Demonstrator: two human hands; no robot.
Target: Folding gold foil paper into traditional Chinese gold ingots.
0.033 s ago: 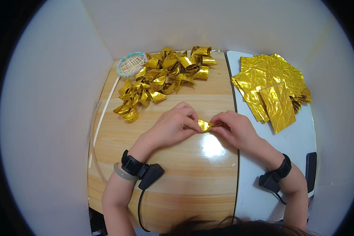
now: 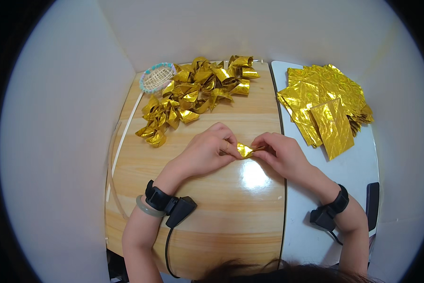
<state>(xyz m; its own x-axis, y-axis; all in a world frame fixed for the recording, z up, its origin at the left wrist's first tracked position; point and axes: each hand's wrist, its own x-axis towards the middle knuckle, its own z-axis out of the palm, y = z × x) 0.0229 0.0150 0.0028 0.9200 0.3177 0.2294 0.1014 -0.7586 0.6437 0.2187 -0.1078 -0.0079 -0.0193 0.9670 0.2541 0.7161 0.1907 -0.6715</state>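
Observation:
A small folded piece of gold foil paper (image 2: 244,150) is held between my two hands just above the wooden table, its shiny face showing. My left hand (image 2: 213,147) pinches its left end between thumb and fingers. At the other end, my right hand (image 2: 280,153) grips a thin, twisted-looking tip of the same paper. The fingertips hide both ends in part. Beyond my left hand lies a loose heap of folded gold foil pieces (image 2: 193,94), curled and boat-like. To the far right rests a stack of flat gold foil sheets (image 2: 325,101), with one sheet lying askew on top.
The wooden tabletop (image 2: 212,226) meets a white table (image 2: 306,236) along a dark seam. A small woven basket (image 2: 157,78) with a beaded rim stands at the back left. A dark flat object (image 2: 372,206) lies at the right edge. Pale walls enclose both sides and the back.
My right fingertips have shifted slightly at the paper's right end, and a little more of its tip shows. My left hand and the heaps have stayed in place.

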